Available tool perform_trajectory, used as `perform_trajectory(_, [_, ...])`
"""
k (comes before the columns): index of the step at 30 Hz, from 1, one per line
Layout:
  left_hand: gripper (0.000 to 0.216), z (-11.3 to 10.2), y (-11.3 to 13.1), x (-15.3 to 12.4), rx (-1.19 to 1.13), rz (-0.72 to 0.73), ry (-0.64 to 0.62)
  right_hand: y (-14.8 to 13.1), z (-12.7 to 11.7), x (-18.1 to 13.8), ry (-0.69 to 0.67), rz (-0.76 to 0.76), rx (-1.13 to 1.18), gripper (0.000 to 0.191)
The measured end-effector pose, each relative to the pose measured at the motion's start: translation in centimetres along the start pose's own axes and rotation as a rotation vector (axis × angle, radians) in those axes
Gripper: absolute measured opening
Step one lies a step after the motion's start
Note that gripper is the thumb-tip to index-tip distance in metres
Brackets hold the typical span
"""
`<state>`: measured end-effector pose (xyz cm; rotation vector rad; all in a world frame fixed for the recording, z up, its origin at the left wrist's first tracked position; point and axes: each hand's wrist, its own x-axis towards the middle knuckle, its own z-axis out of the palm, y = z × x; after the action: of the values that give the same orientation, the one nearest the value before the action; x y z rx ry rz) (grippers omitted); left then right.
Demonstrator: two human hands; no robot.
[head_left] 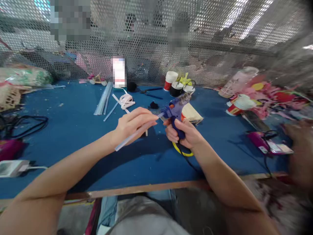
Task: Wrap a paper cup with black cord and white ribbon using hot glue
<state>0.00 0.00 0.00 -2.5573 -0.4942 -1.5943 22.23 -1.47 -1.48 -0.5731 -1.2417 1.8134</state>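
My right hand (184, 132) is wrapped round the handle of a blue hot glue gun (179, 109), which is held above the table. Between the closed fingers of my left hand (135, 125) is a translucent glue stick (126, 141). One end of the stick meets the back of the gun; the other points down toward me. Just below my right hand a yellow ring (189, 154), perhaps a tape roll or a scissor handle, lies partly hidden. A cream-coloured stack (192, 113) rests behind the gun. A black cord hangs from the gun.
Spare glue sticks (102, 99), a pale ribbon (126, 100), pliers (151, 92), and a lit phone (119, 72) lie toward the mesh screen (146, 42). Paper cups (170, 81) stand behind the gun. Pink scraps (276, 98) are heaped right, near another person's arm (302, 150).
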Motion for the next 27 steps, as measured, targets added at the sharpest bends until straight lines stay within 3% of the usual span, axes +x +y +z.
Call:
perform_trajectory(6, [0.022,0.7,-2.7,0.1,-0.01,-0.326,-0.176,-2.0,0.1,-0.4,0.132,-0.067,-0.018,0.021])
perform_trajectory(12, [0.023,0.6,-3.7,0.1,-0.04,-0.547,-0.226,-4.1,-0.4,-1.0,0.261,-0.269,-0.205,0.018])
perform_trajectory(18, [0.058,-0.8,-3.0,1.1,0.043,-0.427,-0.435,-2.7,-1.2,-0.8,0.189,-0.277,-0.31,0.014])
perform_trajectory(27, [0.017,-0.3,-0.7,1.6,0.187,-0.207,-0.265,-0.4,-0.4,-0.2,0.042,-0.139,-0.338,0.016])
